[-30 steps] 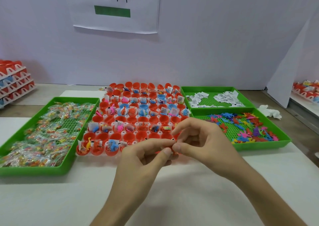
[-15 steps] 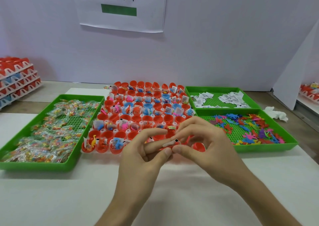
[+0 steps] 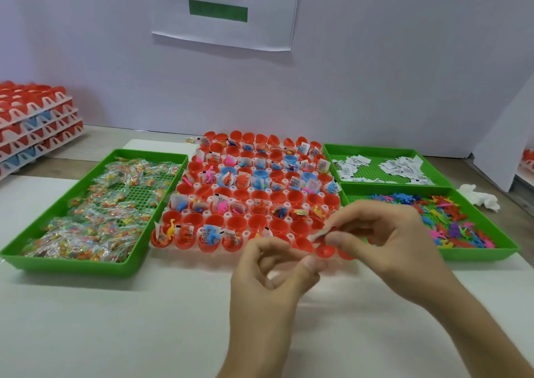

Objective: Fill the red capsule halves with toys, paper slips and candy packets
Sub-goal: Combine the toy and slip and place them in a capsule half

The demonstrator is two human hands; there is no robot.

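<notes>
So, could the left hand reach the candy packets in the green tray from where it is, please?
Probably yes: the left hand hovers over bare table in front of the capsule rack, and nothing stands between it and the candy packets in the green tray.

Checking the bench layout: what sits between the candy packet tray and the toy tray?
Head view: the rack of red capsule halves fills the stretch between candy packet tray and toy tray.
</notes>
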